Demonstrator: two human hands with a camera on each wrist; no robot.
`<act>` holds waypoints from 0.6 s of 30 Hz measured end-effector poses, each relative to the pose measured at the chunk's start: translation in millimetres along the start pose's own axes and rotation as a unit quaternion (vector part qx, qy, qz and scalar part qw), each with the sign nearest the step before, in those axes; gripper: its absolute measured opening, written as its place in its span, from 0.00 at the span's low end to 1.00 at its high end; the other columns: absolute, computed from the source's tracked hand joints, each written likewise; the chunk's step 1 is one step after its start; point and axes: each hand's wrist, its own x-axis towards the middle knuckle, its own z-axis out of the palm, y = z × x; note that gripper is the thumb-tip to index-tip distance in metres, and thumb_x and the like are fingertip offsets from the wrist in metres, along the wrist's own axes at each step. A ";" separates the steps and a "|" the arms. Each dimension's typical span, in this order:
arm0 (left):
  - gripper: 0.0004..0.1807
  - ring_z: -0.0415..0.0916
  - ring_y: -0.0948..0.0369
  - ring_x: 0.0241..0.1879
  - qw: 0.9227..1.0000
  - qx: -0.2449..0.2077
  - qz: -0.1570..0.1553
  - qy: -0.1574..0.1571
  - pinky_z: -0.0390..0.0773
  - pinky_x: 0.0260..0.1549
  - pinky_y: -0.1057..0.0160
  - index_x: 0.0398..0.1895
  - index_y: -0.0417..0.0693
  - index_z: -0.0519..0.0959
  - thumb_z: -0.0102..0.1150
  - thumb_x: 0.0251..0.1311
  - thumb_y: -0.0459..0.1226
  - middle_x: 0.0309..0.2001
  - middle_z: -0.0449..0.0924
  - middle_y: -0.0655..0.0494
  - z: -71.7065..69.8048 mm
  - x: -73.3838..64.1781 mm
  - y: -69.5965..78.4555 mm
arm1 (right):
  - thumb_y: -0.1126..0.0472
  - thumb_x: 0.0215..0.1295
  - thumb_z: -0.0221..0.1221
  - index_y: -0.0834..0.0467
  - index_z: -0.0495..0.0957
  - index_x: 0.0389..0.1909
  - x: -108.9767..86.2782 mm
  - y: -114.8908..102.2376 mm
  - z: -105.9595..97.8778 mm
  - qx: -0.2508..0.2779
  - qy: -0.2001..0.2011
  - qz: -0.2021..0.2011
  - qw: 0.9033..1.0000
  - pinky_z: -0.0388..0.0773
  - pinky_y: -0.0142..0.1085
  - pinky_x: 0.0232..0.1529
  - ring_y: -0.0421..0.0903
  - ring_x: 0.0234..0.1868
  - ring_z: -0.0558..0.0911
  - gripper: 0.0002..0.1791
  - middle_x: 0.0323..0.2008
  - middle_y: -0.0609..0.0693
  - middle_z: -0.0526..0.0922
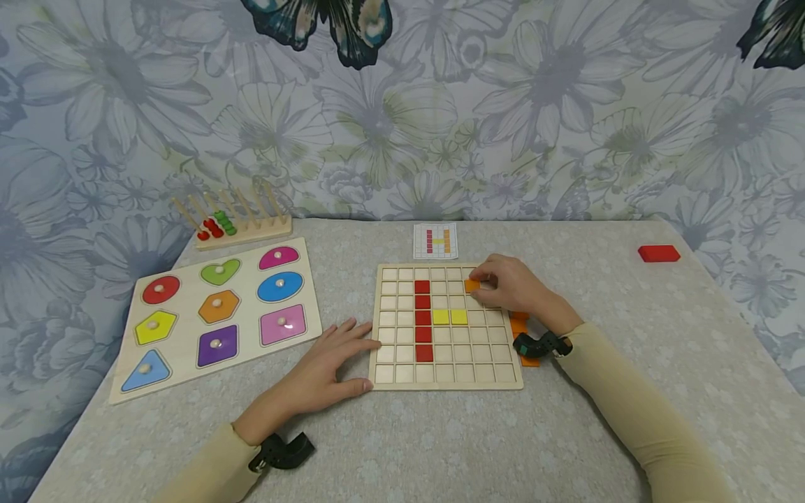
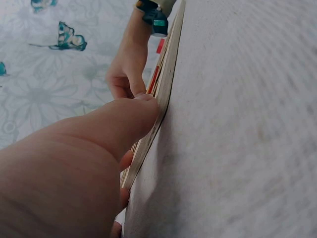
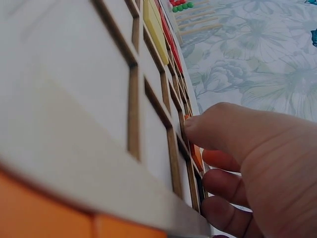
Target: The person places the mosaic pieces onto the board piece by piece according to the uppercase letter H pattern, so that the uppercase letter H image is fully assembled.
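A wooden grid board (image 1: 448, 376) lies flat on the table. Its cells hold a column of several red square tiles (image 1: 423, 318) and two yellow tiles (image 1: 459, 317) beside it. At the upper right cells, my right hand (image 1: 512, 285) pinches an orange tile (image 1: 472, 286) between thumb and fingers; the right wrist view shows the thumb (image 3: 218, 126) low over the grid. My left hand (image 1: 321, 367) rests with fingers spread at the board's left edge, thumb by the lower left corner. More orange tiles (image 1: 530, 362) lie along the right edge, partly hidden under my right wrist.
Behind the board lies a small pattern card (image 1: 435, 242). A shape puzzle (image 1: 189, 283) with knobbed pieces fills the left side. Past it stands a peg rack (image 1: 245, 234) with red and green beads. One red block (image 1: 659, 253) sits at the far right.
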 end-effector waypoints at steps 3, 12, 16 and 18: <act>0.30 0.55 0.37 0.78 1.000 0.002 0.002 0.001 0.50 0.74 0.29 0.65 0.57 0.77 0.71 0.58 0.48 0.76 0.65 0.45 1.7 0.7 0.2 | 0.60 0.63 0.67 0.61 0.86 0.49 -1.6 1.0 0.0 -0.011 0.004 -0.003 1.000 0.76 0.38 0.39 0.45 0.34 0.76 0.15 0.41 0.55 0.85; 0.29 0.55 0.36 0.78 1.000 0.003 0.006 0.002 0.51 0.73 0.28 0.64 0.56 0.78 0.70 0.59 0.49 0.76 0.66 0.45 3.1 1.9 0.8 | 0.60 0.63 0.67 0.62 0.87 0.48 -29.6 16.7 -15.5 -0.051 0.015 0.013 0.998 0.80 0.42 0.41 0.47 0.37 0.80 0.14 0.37 0.54 0.86; 0.29 0.56 0.35 0.77 1.000 0.005 0.006 0.005 0.51 0.73 0.28 0.64 0.56 0.78 0.70 0.59 0.48 0.76 0.66 0.44 1.7 1.5 0.5 | 0.61 0.63 0.67 0.62 0.87 0.46 -44.0 30.1 -19.3 -0.069 0.019 0.004 0.997 0.80 0.42 0.39 0.46 0.35 0.80 0.13 0.36 0.54 0.86; 0.30 0.55 0.35 0.78 1.000 0.005 0.003 0.004 0.51 0.73 0.28 0.64 0.55 0.78 0.71 0.58 0.48 0.76 0.66 0.44 1.3 1.5 0.3 | 0.62 0.63 0.68 0.62 0.87 0.46 -50.0 33.7 -20.4 -0.071 0.021 0.000 0.997 0.80 0.41 0.39 0.46 0.35 0.81 0.13 0.36 0.54 0.87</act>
